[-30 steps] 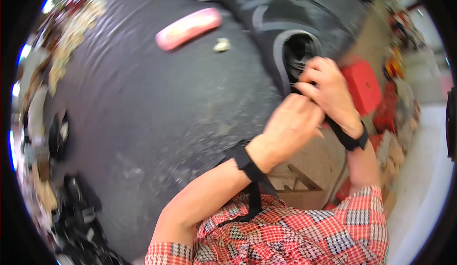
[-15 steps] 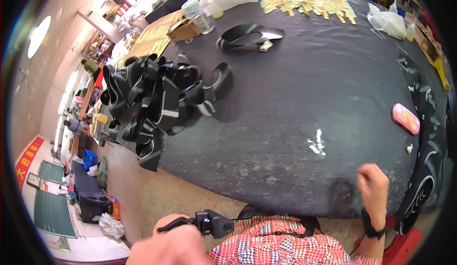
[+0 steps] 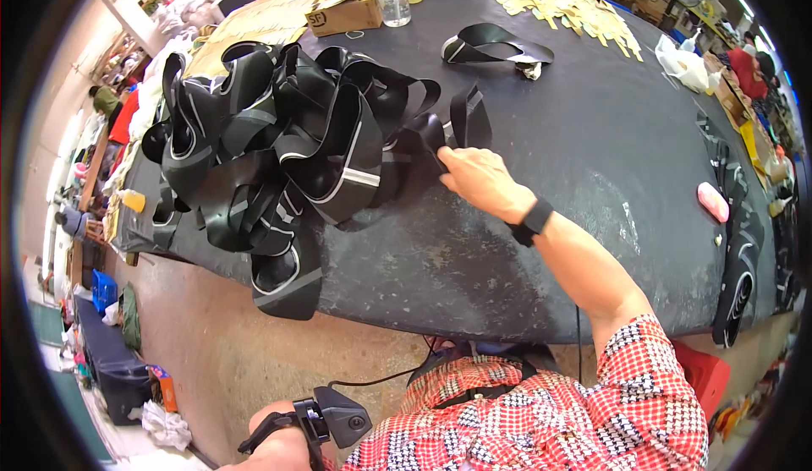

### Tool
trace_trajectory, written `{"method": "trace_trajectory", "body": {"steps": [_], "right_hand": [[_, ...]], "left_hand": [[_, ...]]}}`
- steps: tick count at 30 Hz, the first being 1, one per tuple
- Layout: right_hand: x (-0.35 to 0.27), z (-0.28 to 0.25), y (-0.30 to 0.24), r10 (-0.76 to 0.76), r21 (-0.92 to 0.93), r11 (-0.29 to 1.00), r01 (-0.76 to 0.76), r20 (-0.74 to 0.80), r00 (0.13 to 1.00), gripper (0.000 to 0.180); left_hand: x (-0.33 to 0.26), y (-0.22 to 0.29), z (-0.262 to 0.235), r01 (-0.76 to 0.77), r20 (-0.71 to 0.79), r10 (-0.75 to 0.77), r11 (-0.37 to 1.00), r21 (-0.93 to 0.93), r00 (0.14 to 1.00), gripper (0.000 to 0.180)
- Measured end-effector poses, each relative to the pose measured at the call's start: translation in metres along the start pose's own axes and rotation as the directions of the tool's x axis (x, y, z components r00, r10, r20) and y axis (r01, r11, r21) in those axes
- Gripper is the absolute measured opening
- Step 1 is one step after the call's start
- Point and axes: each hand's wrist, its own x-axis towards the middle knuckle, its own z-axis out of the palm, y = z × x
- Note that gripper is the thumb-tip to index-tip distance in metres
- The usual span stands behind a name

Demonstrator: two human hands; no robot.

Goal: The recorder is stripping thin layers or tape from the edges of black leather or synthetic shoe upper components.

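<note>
My right hand [image 3: 484,182] reaches across the table and pinches the edge of a black band [image 3: 428,137] with its fingertips. That band lies at the right side of a large heap of looped black bands [image 3: 326,154] with pale grey stripes. Another curved black piece [image 3: 470,117] stands just beyond my fingers. My left hand [image 3: 283,452] is low at the bottom edge, close to my body and away from the table. Only its wrist part shows, below a strapped-on black device [image 3: 342,418]; the fingers are out of the picture.
A separate black loop [image 3: 495,46] lies farther back. Behind the heap stand a cardboard box [image 3: 345,14] and a clear jar [image 3: 391,2]. Yellowish cut pieces [image 3: 562,10] cover the far side. At right are a pink oblong object [image 3: 713,202] and a rolled dark sheet [image 3: 740,251].
My right hand has moved from the near right edge leftward and away to the heap, and has taken hold of a black band. My left hand has dropped toward the bottom edge.
</note>
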Motion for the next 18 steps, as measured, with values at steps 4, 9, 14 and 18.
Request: {"method": "trace_trajectory", "body": {"steps": [4, 9, 14, 18], "right_hand": [[-0.034, -0.054, -0.035, -0.169, -0.029, 0.983, 0.18, 0.225, 0.96, 0.013], [-0.059, -0.1, -0.095, -0.255, -0.079, 0.942, 0.326, 0.464, 0.848, 0.012], [-0.089, -0.091, -0.072, -0.009, 0.4, 0.898, 0.184, -0.403, 0.915, 0.033], [-0.124, -0.066, -0.033, 0.403, 0.867, 0.452, -0.207, 0.008, 0.915, 0.044]], "left_hand": [[-0.032, 0.024, -0.034, 0.298, -0.231, -0.24, 0.917, 0.264, 0.943, 0.016], [-0.122, -0.084, -0.058, 0.387, 0.184, -0.888, 0.36, 0.849, 0.422, 0.068], [-0.155, -0.104, -0.051, 0.997, -0.082, -0.996, -0.029, -0.077, -0.035, 0.037], [-0.119, -0.112, -0.029, 0.673, -0.266, -0.956, 0.279, -0.685, 0.125, 0.039]]}}
